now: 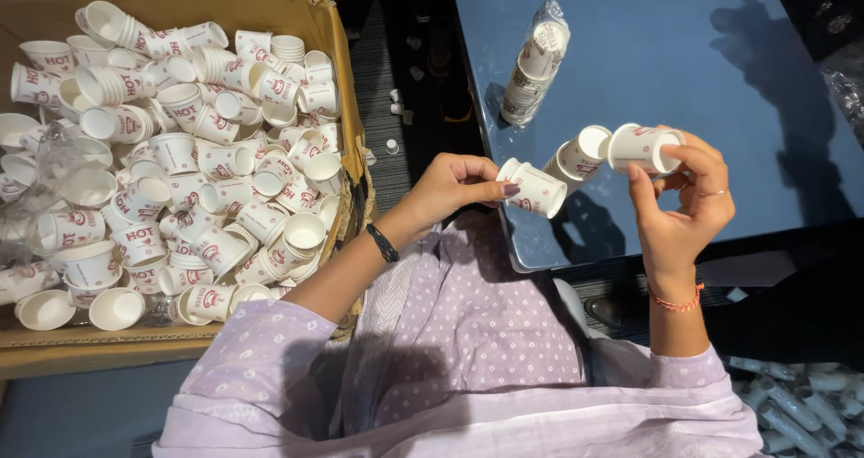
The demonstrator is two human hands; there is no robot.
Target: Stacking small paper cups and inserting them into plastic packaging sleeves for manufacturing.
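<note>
a white paper cup [535, 188] is pinched in the left hand [454, 184], lying sideways, mouth toward the right hand [684, 202], which is closed on two cups [621, 148] just beside it, above the blue worktop [666, 53]; a cup-filled cardboard box [337, 40] lies left

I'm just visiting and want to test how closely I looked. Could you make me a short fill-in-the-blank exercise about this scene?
1. The left hand holds one small paper ____.
2. The right hand holds cups over a table coloured ____.
3. Loose cups fill a cardboard ____ on the person's left.
4. The wrapped stack on the table is sleeved in clear ____.

Missing words: cup; blue; box; plastic
</note>
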